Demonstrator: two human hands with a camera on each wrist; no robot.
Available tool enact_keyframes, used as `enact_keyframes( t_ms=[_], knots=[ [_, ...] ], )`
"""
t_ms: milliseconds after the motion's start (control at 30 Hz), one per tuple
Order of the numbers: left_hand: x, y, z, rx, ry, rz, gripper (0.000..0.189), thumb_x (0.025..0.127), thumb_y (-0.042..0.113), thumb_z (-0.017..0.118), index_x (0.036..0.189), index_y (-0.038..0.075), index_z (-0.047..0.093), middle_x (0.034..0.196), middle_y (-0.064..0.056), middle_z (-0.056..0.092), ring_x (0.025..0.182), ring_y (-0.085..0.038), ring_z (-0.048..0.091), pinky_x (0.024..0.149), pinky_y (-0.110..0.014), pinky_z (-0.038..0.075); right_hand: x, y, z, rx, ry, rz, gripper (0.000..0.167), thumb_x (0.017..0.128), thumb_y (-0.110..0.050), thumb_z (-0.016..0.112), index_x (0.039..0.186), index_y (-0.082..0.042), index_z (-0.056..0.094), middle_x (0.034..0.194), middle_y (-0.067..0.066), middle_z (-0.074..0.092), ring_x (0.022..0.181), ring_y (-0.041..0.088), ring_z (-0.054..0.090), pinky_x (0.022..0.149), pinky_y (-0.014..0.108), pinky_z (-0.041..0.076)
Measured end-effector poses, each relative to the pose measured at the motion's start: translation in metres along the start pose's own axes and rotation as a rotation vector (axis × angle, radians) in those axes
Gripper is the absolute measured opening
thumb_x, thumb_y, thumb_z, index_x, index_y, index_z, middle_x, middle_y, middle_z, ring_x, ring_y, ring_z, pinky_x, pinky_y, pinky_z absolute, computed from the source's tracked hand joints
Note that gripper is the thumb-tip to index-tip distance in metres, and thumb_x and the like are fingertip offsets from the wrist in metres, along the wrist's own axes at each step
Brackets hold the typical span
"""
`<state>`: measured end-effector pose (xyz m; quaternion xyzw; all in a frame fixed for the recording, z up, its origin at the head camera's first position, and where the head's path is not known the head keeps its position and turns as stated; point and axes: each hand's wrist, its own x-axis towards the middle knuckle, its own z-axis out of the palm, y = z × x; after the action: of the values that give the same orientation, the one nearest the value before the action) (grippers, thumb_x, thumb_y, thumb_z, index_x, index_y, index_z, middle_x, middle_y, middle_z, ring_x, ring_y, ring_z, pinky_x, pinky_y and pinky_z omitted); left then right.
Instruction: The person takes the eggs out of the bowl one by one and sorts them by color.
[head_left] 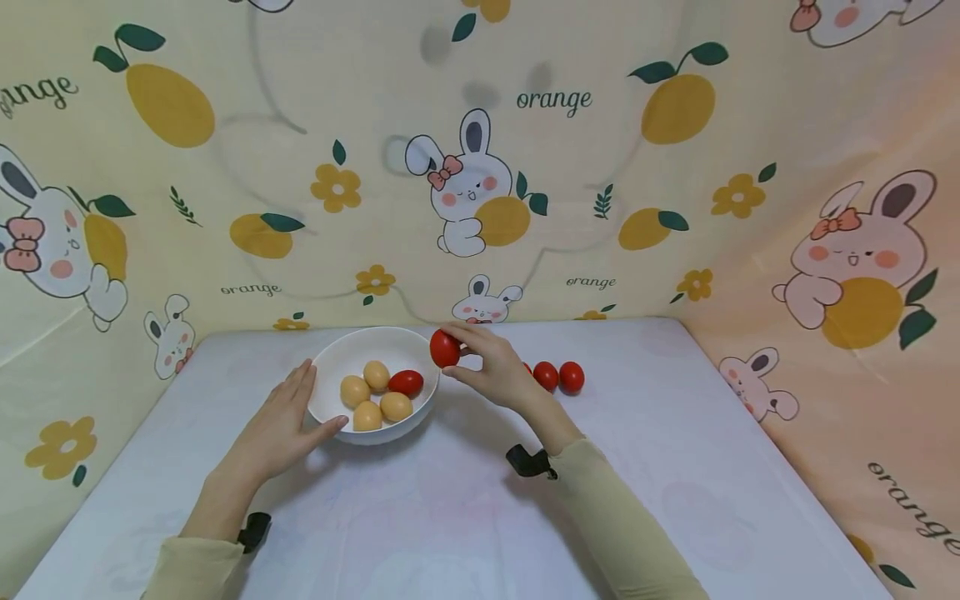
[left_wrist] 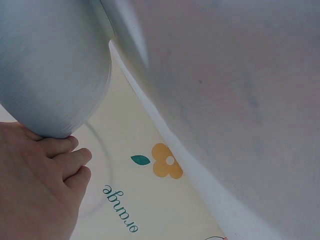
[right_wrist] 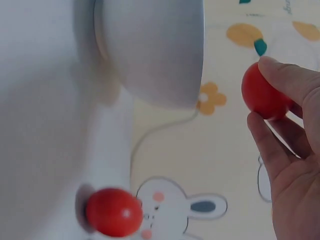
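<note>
A white bowl (head_left: 352, 354) sits on the table with several pale tan eggs (head_left: 355, 391) and one red egg-shaped object (head_left: 406, 383) inside. My left hand (head_left: 281, 433) rests against the bowl's left side, fingers along the outside and thumb stretched to the near rim; in the left wrist view those fingertips meet the bowl's edge. Between thumb and fingers, my right hand (head_left: 487, 367) pinches another smooth red egg-shaped object (right_wrist: 265, 92), raised beside the bowl's right rim. The right wrist view shows it apart from the bowl's outer wall (right_wrist: 155, 50).
To the right of the bowl, more red egg-shaped objects (head_left: 572, 377) lie in a row, one partly behind my right wrist. A white cloth covers the table (head_left: 420, 517). Behind it hangs a patterned curtain (head_left: 337, 92), which also lines both sides.
</note>
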<state>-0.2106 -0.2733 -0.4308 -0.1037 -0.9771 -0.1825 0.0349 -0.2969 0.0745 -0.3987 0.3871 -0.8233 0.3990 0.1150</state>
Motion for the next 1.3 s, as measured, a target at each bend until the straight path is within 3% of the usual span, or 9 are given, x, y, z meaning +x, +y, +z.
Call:
enact_keyframes(
  t_ms=[367, 833, 1300],
  knots=[
    [-0.001, -0.002, 0.0, 0.0, 0.001, 0.01, 0.111, 0.097, 0.07, 0.055, 0.161, -0.012, 0.015, 0.17, -0.03, 0.013, 0.155, -0.051, 0.016, 0.124, -0.066, 0.018, -0.026, 0.025, -0.028, 0.019, 0.037, 0.095, 0.067, 0.09, -0.007, 0.082, 0.151, -0.014, 0.055, 0.149, 0.006, 0.057, 0.116, 0.022, 0.067, 0.1, 0.033, 0.058],
    [-0.001, -0.002, 0.001, 0.003, 0.0, 0.005, 0.11, 0.097, 0.068, 0.056, 0.16, -0.012, 0.015, 0.169, -0.031, 0.013, 0.154, -0.052, 0.017, 0.124, -0.066, 0.019, -0.061, 0.054, -0.067, -0.057, 0.061, 0.141, 0.065, 0.089, -0.001, 0.081, 0.149, -0.001, 0.054, 0.147, 0.018, 0.058, 0.112, 0.033, 0.07, 0.097, 0.046, 0.059],
    [-0.001, 0.001, -0.001, 0.004, -0.003, 0.005, 0.111, 0.097, 0.069, 0.056, 0.16, -0.013, 0.016, 0.169, -0.031, 0.013, 0.154, -0.052, 0.016, 0.125, -0.065, 0.018, -0.095, 0.081, -0.104, -0.166, 0.046, 0.177, 0.061, 0.09, 0.001, 0.079, 0.145, 0.007, 0.054, 0.144, 0.023, 0.058, 0.116, 0.038, 0.068, 0.096, 0.048, 0.06]
  ],
)
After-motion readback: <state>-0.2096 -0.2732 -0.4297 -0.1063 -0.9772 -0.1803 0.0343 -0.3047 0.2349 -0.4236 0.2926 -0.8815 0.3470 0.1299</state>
